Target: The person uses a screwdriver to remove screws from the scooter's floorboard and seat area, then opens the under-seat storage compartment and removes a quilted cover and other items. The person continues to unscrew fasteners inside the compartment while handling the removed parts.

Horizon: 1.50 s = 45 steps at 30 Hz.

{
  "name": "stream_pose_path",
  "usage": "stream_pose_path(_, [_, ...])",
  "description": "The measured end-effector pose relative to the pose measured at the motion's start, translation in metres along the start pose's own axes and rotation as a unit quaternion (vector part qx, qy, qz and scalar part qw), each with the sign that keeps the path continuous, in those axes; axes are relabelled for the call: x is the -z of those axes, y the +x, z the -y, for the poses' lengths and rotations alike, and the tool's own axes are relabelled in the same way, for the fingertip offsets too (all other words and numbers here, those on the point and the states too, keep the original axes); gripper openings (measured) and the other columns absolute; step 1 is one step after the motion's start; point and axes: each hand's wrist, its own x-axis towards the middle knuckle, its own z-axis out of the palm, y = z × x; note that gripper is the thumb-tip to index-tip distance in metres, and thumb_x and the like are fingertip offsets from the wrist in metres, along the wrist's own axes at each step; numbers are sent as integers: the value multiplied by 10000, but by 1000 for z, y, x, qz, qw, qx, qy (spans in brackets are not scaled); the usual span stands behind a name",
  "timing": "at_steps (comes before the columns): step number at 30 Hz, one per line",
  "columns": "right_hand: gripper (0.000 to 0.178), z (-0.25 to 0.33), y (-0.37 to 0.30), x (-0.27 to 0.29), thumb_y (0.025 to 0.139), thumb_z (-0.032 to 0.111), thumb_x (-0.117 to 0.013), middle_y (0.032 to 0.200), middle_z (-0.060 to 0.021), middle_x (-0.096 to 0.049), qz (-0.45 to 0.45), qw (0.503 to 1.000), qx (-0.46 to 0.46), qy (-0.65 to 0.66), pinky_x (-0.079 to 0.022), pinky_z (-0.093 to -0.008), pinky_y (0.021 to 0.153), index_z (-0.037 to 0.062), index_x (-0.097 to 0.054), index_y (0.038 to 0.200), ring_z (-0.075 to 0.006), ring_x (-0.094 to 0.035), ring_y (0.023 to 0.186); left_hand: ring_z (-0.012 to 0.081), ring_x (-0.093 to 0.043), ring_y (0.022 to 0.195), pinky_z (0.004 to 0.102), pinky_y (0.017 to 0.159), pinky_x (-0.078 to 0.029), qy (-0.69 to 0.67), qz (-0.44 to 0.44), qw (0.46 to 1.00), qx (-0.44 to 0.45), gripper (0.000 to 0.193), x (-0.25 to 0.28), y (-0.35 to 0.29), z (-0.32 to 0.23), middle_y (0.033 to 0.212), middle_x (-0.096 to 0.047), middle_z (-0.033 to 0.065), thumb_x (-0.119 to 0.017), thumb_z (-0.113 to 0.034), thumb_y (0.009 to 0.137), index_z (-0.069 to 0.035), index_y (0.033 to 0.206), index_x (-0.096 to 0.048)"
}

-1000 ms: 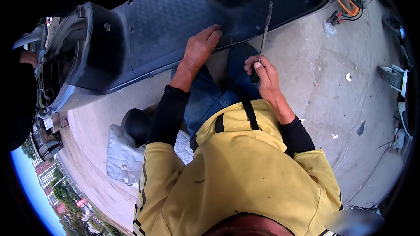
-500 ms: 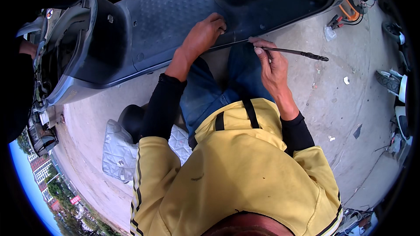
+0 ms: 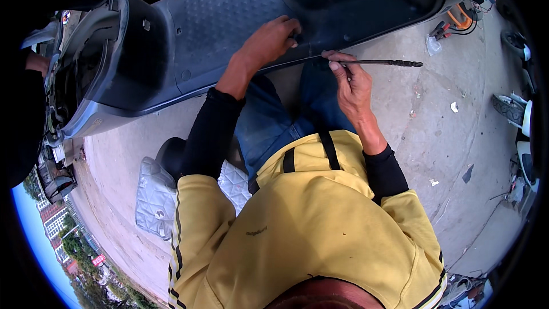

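A dark scooter body with a dimpled footboard (image 3: pixel 223 8) stretches across in front of my knees. My left hand (image 3: pixel 273 40) is over the footboard near its edge, fingers curled; whatever they may hold is hidden. Just to its right, my right hand (image 3: pixel 353 83) grips a slim dark rod-shaped tool (image 3: pixel 394 62) between thumb and fingers. The tool points right, almost level, and its free end is thicker and notched. Fingertips of this hand are close to the scooter's lower side edge; I cannot tell whether they touch it.
Another person's hand (image 3: pixel 38 63) is at the scooter's left end. A silver quilted pad (image 3: pixel 155 197) is beside me at left. Red-handled clamps (image 3: pixel 439 30) and an orange-framed item (image 3: pixel 459 18) lie at the far right on concrete (image 3: pixel 440 120). Wheels (image 3: pixel 508 109) stand along the right rim.
The tool's free end has swung up to nearly level. My right hand has shifted slightly left, and my left hand slightly right.
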Motion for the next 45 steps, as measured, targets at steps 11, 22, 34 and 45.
stream_pose_path(11, [115,-4,0,2,1046,41,-645,1134,-128,-787,-12,1000,6,0,-582,-323,859,0,-718,1124,-265,-765,1015,341,-724,843,430,709,-600,147,-122,975,-115,196,-22,-30,1,1153,-652,88,-722,-111,946,-53,1126,-669])
stream_pose_path(22, [124,-3,-2,9,1042,40,-648,1129,-138,-783,-14,1000,2,3,-585,-337,878,-6,-719,1133,-279,-763,1020,269,-740,877,364,670,-603,204,-167,948,-177,250,-27,-34,6,1238,-640,77,-664,-5,882,-59,1125,-643])
stream_pose_path(34, [133,-6,-2,10,1041,49,-651,1129,-139,-782,-21,1000,4,0,-585,-342,874,2,-718,1145,-287,-760,993,281,-748,933,385,716,-612,217,-110,956,-161,284,-22,-33,-4,1290,-640,76,-674,-15,852,-79,1128,-668])
stream_pose_path(45, [129,-2,-1,9,1043,45,-644,1105,-134,-782,-24,999,22,4,-580,-342,845,1,-715,1142,-272,-752,947,416,-700,1023,496,889,-570,111,-25,993,-30,331,0,-14,-17,1250,-642,142,-717,-95,958,-57,1284,-679])
